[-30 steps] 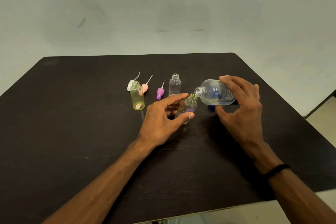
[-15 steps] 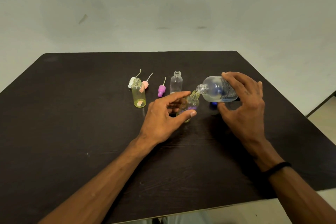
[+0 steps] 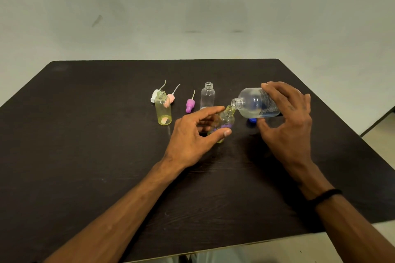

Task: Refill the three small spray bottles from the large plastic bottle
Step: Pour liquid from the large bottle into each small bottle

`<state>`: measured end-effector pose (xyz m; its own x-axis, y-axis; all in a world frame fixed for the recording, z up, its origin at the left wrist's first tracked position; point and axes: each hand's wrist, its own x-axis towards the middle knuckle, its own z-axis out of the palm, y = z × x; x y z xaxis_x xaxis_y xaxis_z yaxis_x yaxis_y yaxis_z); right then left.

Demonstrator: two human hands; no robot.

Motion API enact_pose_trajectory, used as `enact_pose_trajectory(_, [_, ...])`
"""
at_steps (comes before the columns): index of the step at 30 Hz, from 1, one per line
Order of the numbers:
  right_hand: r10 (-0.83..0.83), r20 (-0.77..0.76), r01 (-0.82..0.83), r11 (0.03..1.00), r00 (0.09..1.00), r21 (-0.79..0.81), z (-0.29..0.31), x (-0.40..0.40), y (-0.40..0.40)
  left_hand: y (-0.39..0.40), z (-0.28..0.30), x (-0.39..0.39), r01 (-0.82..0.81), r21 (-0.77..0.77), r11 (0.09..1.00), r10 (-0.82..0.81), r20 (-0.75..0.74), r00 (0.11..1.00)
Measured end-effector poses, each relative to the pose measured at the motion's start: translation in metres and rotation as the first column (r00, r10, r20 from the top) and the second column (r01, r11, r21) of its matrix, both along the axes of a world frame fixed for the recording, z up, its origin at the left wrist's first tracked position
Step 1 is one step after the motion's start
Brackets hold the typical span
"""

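A dark wooden table (image 3: 85, 134) fills most of the view, set against a pale wall (image 3: 192, 6). Above its middle, the right hand (image 3: 286, 121) grips the large plastic bottle (image 3: 254, 103), fingers curled over the top of its labelled body and thumb pressed underneath, so that the bottle lies tipped nearly on its side with its open neck pointing left. That neck sits right at the mouth of a small yellow-tinted spray bottle (image 3: 224, 123), which leans toward it and is held by the left hand (image 3: 192, 136), the thumb in front and the fingers curved round the far side. A black band (image 3: 324, 196) circles the right wrist. Farther back on the table a clear small bottle (image 3: 207, 97) stands upright and uncapped, and to its left a second yellow small bottle (image 3: 163, 111) also stands upright with an open neck. Between and behind these lie three spray tops with their thin dip tubes: a purple one (image 3: 190, 105) between the two standing bottles, a pink one (image 3: 171, 97) and a white one (image 3: 154, 95) just behind the yellow bottle. A blue cap (image 3: 252, 121) rests on the table beneath the large bottle, partly hidden by it.
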<state>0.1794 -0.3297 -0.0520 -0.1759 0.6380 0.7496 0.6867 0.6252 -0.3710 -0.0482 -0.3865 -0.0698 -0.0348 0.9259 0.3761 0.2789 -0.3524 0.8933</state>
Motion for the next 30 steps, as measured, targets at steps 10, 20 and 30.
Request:
enact_pose_trajectory(10, [-0.012, 0.008, 0.012, 1.000, 1.000, 0.002, 0.0013, -0.0005, 0.0011, 0.0005, 0.0017, 0.0002, 0.007, -0.004, 1.000, -0.007, -0.003, 1.000])
enact_pose_trajectory(20, [-0.003, 0.002, 0.003, 1.000, 1.000, 0.013, 0.0004, -0.0005, 0.0008, 0.0008, -0.0006, 0.0003, 0.008, -0.012, 1.000, -0.008, 0.011, 1.000])
enact_pose_trajectory(30, [-0.005, 0.002, 0.005, 1.000, 1.000, 0.015, 0.0019, -0.0018, -0.0001, 0.0001, 0.0008, 0.0005, 0.002, -0.006, 1.000, -0.001, 0.020, 1.000])
